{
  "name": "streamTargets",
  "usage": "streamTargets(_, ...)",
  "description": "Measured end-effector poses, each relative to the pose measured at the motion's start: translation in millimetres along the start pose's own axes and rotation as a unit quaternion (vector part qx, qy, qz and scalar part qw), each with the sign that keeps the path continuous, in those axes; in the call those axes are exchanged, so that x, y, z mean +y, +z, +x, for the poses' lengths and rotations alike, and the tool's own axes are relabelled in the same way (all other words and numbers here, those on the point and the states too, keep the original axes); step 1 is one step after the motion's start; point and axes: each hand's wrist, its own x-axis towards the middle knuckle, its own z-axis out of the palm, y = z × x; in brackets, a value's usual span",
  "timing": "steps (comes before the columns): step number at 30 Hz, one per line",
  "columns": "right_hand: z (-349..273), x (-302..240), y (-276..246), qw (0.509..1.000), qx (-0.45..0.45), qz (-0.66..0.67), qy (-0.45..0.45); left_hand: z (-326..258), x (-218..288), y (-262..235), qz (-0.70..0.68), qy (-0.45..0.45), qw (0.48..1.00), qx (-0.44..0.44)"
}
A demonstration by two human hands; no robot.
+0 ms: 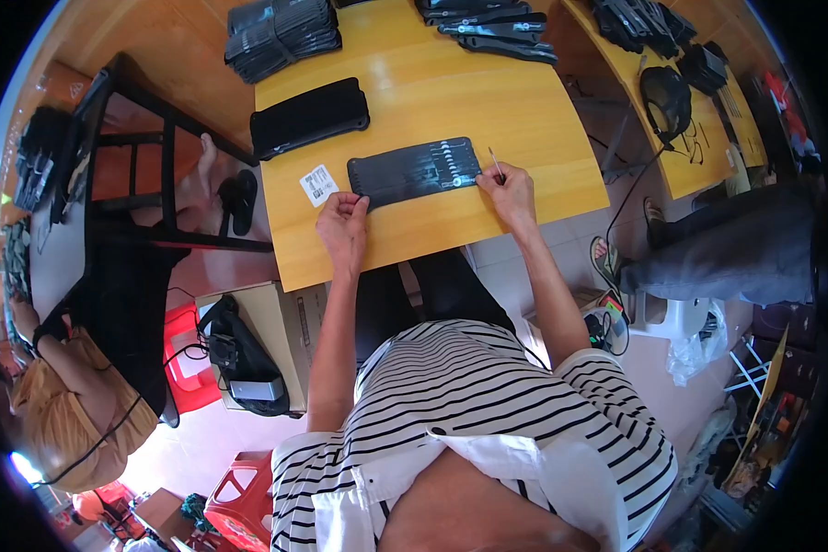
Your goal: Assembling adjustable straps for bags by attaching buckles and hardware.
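On the yellow table (451,101) lies a flat black pouch (415,171). Left hand (342,224) pinches its near-left corner beside a white label (318,184); right hand (509,189) grips a thin tool (495,165) at its right end.

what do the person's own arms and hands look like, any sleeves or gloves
Both forearms are bare, with no gloves on the left hand or the right hand. No watch or rings can be made out. The short sleeves are black-and-white striped with a plain white trim.
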Motion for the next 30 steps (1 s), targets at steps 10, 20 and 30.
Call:
streamTargets(10, -3, -11, -1, 0.999, 0.0, -0.05, 0.008, -2, 9, 0, 0.002, -0.013, 1.0, 0.004)
streamTargets(20, -1, -12, -1, 0.998, 0.006, -0.067, 0.012, -1, 13, 1, 0.027, -0.02, 0.999, 0.008)
streamTargets(30, -4, -22, -1, 0.995, 0.012, -0.097, 0.025, -1, 3, 0, 0.06, 0.01, 0.998, 0.015)
